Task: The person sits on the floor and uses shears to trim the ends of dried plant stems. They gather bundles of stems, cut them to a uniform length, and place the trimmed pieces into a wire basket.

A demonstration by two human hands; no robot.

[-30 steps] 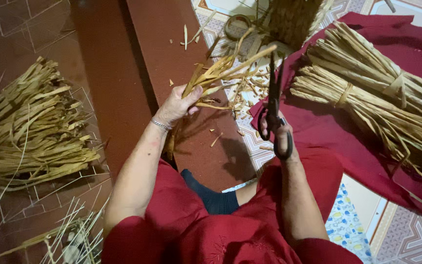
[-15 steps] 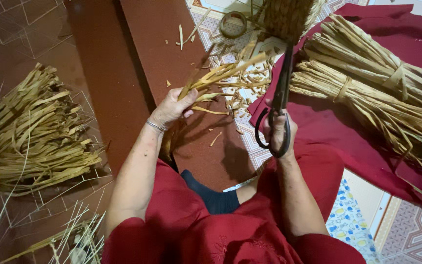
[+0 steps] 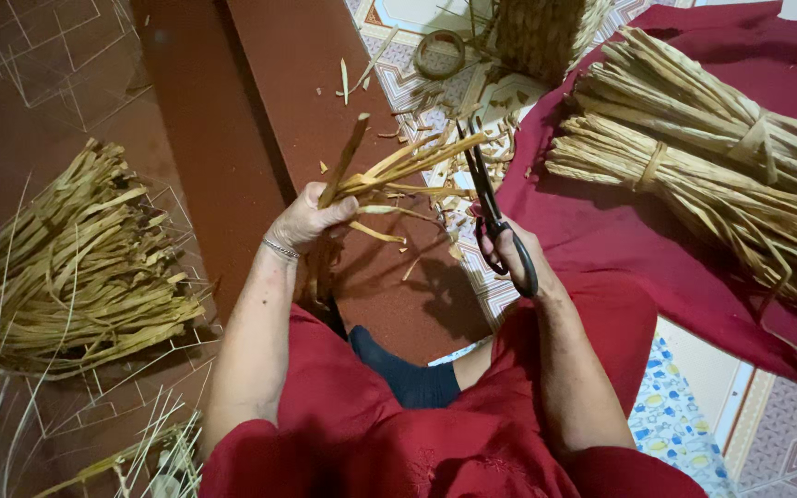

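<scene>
Dried tan fibre strips, gathered in a loose handful, sit in the person's left hand, which is closed firmly around their lower part. The strip ends fan upward and to the right, above the reddish-brown floor; a few shorter tails hang below the fist. A thin metal bangle circles the left wrist.

The right hand is closed through the loops of a pair of long black-handled scissors. The blades point up and away from the person, their tips reaching the fanned ends of the handful. Whether the blades are parted or closed cannot be told from this view.

The person is seated on the floor in a red garment, with a dark blue sock showing between the knees.

To the person's left, well apart from the hands, lies a spread heap of trimmed straw-coloured strips on the floor. To the right, two tied bundles of the same dried material rest on a dark red cloth.

Farther off, short offcuts lie scattered on the patterned tile floor. Beyond them stand a small roll of tape and a woven basket.
</scene>
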